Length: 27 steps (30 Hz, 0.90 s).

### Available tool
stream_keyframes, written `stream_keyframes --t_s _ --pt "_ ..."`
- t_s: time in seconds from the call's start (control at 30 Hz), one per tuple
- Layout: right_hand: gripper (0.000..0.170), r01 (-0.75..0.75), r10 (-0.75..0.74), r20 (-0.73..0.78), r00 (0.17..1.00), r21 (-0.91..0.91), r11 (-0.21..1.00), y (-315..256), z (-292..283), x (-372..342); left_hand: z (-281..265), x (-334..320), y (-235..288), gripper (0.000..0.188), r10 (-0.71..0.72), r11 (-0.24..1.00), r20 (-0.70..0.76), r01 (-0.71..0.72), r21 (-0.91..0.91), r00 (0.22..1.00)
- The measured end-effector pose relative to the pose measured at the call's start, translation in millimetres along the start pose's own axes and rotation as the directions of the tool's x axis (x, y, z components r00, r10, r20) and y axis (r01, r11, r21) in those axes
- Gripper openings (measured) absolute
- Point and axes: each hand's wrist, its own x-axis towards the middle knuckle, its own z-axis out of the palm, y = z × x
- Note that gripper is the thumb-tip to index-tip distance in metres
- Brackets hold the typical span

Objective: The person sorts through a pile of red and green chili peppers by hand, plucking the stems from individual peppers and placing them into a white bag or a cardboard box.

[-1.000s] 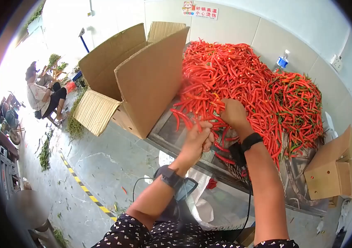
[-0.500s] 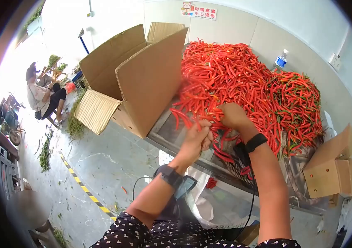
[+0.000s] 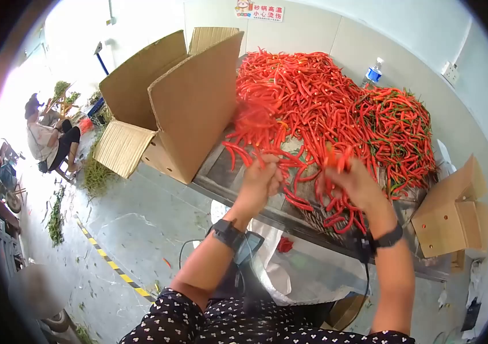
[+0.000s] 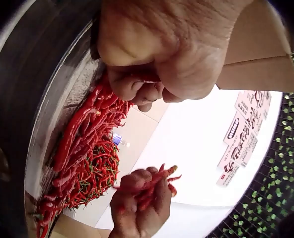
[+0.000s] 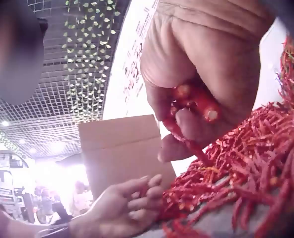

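A large heap of red chili peppers (image 3: 301, 86) covers the tabletop, with a second heap of chilies with green stems (image 3: 401, 129) to its right. My left hand (image 3: 257, 186) is at the near edge of the heap, fingers curled; a bit of red chili (image 4: 146, 78) shows inside the grip in the left wrist view. My right hand (image 3: 361, 183), somewhat blurred, is over loose chilies in front of the heap. It grips several red chilies (image 5: 206, 106), whose cut ends and tips stick out between thumb and fingers.
An open cardboard box (image 3: 192, 103) stands left of the heap on the table (image 3: 207, 178). Right of the chilies is a smaller carton (image 3: 444, 221); a water bottle (image 3: 373, 73) stands behind them by the wall. Another person (image 3: 49, 137) sits far left, near plant scraps on the floor.
My right hand has come away from the heap toward me and to the right, with chilies in its grip. The left hand keeps nearly the same place. The head view has shifted slightly.
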Motion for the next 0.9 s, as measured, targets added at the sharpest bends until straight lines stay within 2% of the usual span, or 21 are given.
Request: stream_keyframes --t_s 0.07,0.13,0.2,0.23,0.3,0.33,0.4,0.43,0.5,0.53,0.6,0.67,0.73,0.8,0.83,0.87,0.9 --pt "0.011 -0.215 0.201 0.214 0.956 0.048 0.975 -6 11 -33 -2 0 -2 0.017 0.001 1.0 0.005 -0.001 -0.002 1.0" --pt "0.017 -0.254 0.245 0.333 0.91 -0.018 0.967 13 26 -59 -3 1 -3 0.016 0.004 1.0 0.01 -0.004 -0.006 1.0" --pt "0.023 -0.195 0.28 0.41 0.868 -0.237 0.952 28 39 -77 -3 1 -3 0.015 0.024 1.0 0.02 -0.024 0.017 1.0" --pt "0.023 -0.198 0.282 0.406 0.869 -0.236 0.951 38 45 -83 -1 0 -3 0.015 0.019 1.0 0.023 -0.02 0.017 1.0" --pt "0.032 0.056 0.159 0.468 0.869 -0.413 0.909 58 55 -90 2 -2 -1 0.014 0.037 0.999 0.008 -0.037 0.003 0.999" --pt "0.032 0.055 0.159 0.466 0.87 -0.413 0.909 61 59 -93 2 -2 -2 0.014 0.036 0.999 0.01 -0.036 0.003 0.999" --pt "0.033 0.161 0.168 0.416 0.894 -0.647 0.745 63 64 -94 0 -2 -2 0.014 0.033 0.999 0.03 -0.032 -0.016 0.999" --pt "0.033 0.164 0.165 0.417 0.894 -0.647 0.744 61 64 -90 0 -2 -1 0.014 0.037 0.999 0.03 -0.036 -0.015 0.999" --pt "0.031 0.172 0.148 0.493 0.857 -0.545 0.82 50 58 -77 2 -2 0 0.014 0.049 0.998 0.016 -0.049 0.028 0.999" --pt "0.026 0.142 0.127 0.492 0.861 -0.472 0.87 36 53 -68 1 -2 0 0.014 0.051 0.998 0.015 -0.051 0.027 0.999" --pt "0.024 0.205 0.044 0.457 0.889 -0.48 0.853 10 44 -42 1 -2 -1 0.014 0.038 0.998 -0.007 -0.038 0.044 0.999" --pt "0.018 0.014 0.094 0.324 0.941 -0.314 0.949 7 34 -6 0 -1 -3 0.014 0.043 0.999 0.001 -0.043 0.031 0.999" --pt "0.011 -0.016 0.098 0.241 0.966 -0.324 0.946 -5 22 33 -1 0 -2 0.014 0.053 0.998 0.007 -0.053 0.021 0.999" --pt "0.008 -0.093 0.101 0.067 0.993 -0.116 0.989 5 23 72 -1 0 -1 0.014 -0.002 1.0 -0.005 0.002 -0.012 1.0" --pt "0.008 -0.087 0.096 0.073 0.993 -0.116 0.989 14 22 95 0 0 0 0.014 0.005 1.0 -0.01 -0.005 -0.01 1.0" --pt "0.008 -0.008 0.017 0.022 1.0 -0.349 0.937 25 21 118 0 -1 1 0.013 0.0 1.0 -0.001 0.0 0.002 1.0" --pt "0.01 0.055 -0.074 -0.01 0.997 -0.564 0.824 36 21 137 0 -1 2 0.013 -0.006 1.0 0.009 0.005 0.013 1.0"
